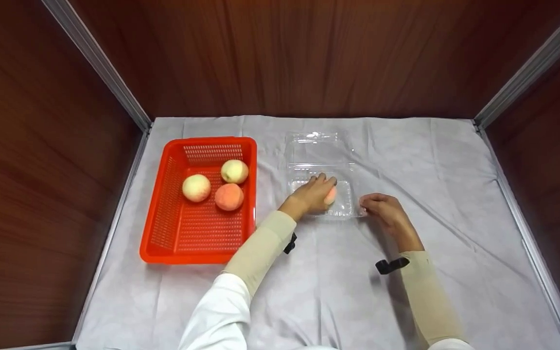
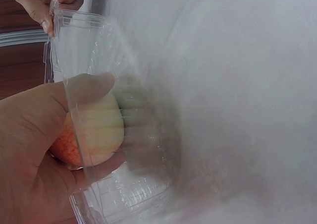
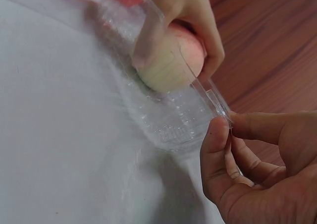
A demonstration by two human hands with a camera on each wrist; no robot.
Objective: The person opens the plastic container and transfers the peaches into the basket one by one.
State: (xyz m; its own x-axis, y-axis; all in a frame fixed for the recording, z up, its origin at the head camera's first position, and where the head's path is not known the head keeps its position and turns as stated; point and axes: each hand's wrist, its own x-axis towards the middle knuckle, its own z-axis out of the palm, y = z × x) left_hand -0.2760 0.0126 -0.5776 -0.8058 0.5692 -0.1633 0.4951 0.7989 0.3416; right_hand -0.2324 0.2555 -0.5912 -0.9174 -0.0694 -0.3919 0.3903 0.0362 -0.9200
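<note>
A peach (image 2: 99, 130), pale yellow with a reddish side, is in my left hand (image 1: 313, 193), its thumb and fingers curled round the fruit. That hand reaches down inside the base of a clear plastic clamshell box (image 1: 343, 204), whose lid (image 1: 313, 148) lies open toward the back. In the right wrist view, the peach (image 3: 173, 60) is low in the box, but whether it touches the bottom I cannot tell. My right hand (image 1: 386, 210) pinches the box's right front edge between thumb and fingertips.
Left of the box stands an orange-red plastic basket (image 1: 253, 214) with three peaches inside: a pale one (image 1: 196, 188), a yellowish one (image 1: 235, 171) and a redder one (image 1: 229, 197). A wrinkled white cloth (image 1: 455, 194) covers the table. Brown wood-grain panels (image 1: 309, 58) enclose the back and sides.
</note>
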